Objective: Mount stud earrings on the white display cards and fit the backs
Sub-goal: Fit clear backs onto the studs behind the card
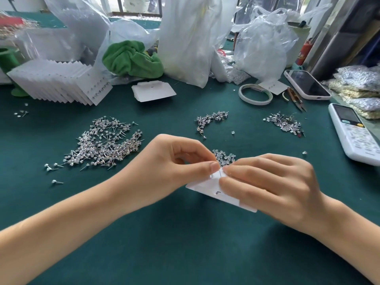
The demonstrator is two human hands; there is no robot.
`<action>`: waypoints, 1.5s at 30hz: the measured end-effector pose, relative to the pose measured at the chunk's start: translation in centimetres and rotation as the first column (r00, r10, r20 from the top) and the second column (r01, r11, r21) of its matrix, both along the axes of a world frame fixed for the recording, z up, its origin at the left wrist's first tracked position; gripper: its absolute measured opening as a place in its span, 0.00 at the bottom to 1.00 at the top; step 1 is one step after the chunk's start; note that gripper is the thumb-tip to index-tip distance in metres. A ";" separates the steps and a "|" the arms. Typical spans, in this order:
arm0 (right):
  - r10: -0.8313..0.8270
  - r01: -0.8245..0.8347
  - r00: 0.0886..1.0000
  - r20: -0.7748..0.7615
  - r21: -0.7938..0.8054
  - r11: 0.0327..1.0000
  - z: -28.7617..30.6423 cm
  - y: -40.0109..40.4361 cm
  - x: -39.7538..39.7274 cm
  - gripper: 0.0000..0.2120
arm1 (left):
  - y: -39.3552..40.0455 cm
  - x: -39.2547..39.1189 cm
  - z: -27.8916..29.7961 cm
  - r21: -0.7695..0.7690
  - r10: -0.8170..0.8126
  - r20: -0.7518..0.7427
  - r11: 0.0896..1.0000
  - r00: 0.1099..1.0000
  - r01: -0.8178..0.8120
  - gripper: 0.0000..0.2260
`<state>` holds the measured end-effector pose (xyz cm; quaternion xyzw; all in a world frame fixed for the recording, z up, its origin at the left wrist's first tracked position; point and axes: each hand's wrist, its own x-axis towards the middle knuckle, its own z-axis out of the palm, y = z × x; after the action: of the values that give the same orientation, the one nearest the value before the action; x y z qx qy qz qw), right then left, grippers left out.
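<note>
Green-covered table [185, 254], daylit window [135, 7] behind, clear plastic bags [185, 38] piled

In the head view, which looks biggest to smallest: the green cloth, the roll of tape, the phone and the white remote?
1. Green cloth.
2. White remote and phone: look alike, and the remote lies nearer the camera and is cut off, so unranked.
3. Roll of tape.

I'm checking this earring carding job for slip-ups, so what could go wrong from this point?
1. Both the left hand and right hand pinch the white card in mid-air at one edge; it might bend or crease.
2. The small heap of backs lies right behind the fingers, so a knuckle could scatter it.
3. The thin post at the card's edge could bend under pressure.
</note>
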<state>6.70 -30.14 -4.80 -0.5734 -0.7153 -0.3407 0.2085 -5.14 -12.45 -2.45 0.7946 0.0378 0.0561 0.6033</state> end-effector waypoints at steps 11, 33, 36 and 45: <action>-0.015 0.014 1.000 -0.004 -0.012 1.000 0.0 0.0 -0.3 0.03 | -0.1 -0.1 -0.1 0.008 -0.015 0.015 1.000 1.000 0.015 0.07; -0.024 0.024 1.000 -0.012 -0.008 1.000 -0.3 0.1 -0.4 0.02 | -0.2 -0.4 -0.2 0.134 0.003 0.052 0.991 0.999 -0.010 0.05; -0.029 0.029 0.999 -0.014 -0.017 0.999 -0.3 0.1 -0.3 0.03 | -0.3 -0.4 -0.2 0.144 0.001 0.055 0.990 0.998 -0.009 0.05; -0.028 0.028 1.000 0.012 0.022 0.999 -0.5 0.1 -0.5 0.04 | -0.4 -0.5 -0.4 0.150 -0.004 0.073 0.989 0.997 -0.007 0.01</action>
<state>6.23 -30.00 -5.25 -0.5788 -0.7048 -0.3550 0.2057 -5.63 -12.82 -2.81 0.8352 0.0122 0.0884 0.5427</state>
